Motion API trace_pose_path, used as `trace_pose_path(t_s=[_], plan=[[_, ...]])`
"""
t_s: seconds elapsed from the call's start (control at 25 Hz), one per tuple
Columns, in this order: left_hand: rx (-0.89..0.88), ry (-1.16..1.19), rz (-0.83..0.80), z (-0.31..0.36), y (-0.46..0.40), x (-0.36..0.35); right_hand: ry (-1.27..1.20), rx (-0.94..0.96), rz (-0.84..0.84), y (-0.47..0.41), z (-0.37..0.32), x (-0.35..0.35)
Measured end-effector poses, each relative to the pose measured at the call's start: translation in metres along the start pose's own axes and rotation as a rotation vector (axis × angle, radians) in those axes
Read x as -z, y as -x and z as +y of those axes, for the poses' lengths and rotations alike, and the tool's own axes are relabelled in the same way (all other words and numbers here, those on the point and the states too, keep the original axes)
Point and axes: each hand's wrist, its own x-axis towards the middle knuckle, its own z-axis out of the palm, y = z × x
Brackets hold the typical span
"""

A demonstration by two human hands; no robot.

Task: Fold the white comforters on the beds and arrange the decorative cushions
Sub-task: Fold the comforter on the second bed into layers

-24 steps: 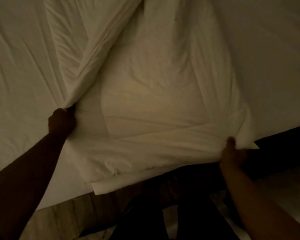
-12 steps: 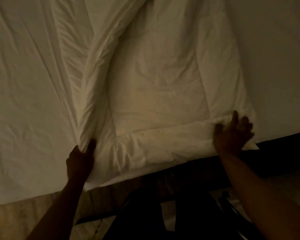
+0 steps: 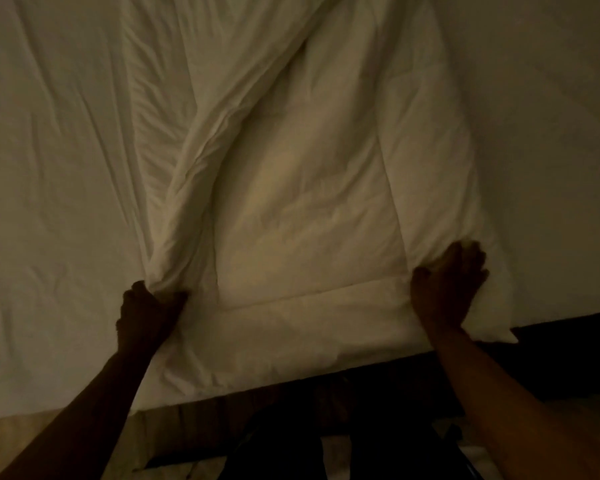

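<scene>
The white comforter (image 3: 309,209) lies folded on the bed (image 3: 49,168), its near edge along the bed's front edge. The left hand (image 3: 146,313) grips a bunched fold of it, while the right hand (image 3: 447,282) presses flat, fingers spread, on its right corner.

White comforter (image 3: 309,216), folded, on bed (image 3: 49,168)

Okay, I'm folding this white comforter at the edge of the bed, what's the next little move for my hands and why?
Probably let go with the left hand and smooth its side flat. It grips a bunched, rope-like ridge of the comforter that twists up across the bed, while the right hand lies flat on the near right corner, where the panel looks even. Flattening that ridge should square the fold.
</scene>
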Motion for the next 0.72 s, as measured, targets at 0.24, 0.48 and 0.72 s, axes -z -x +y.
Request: trace_pose_path(t_s=[0.24,0.48,0.72], plan=[[-0.308,-0.083,0.298,0.113,-0.025,0.008,-0.366,0.578,0.028,-0.037,-0.157,-0.007],[-0.489,-0.114,0.445,0.239,-0.104,0.021,-0.598,0.559,-0.107,-0.122,-0.3,-0.018],[-0.785,-0.194,0.434,0.287,-0.142,0.029,-1.198,-0.03,-0.353,-0.222,-0.397,-0.016]])
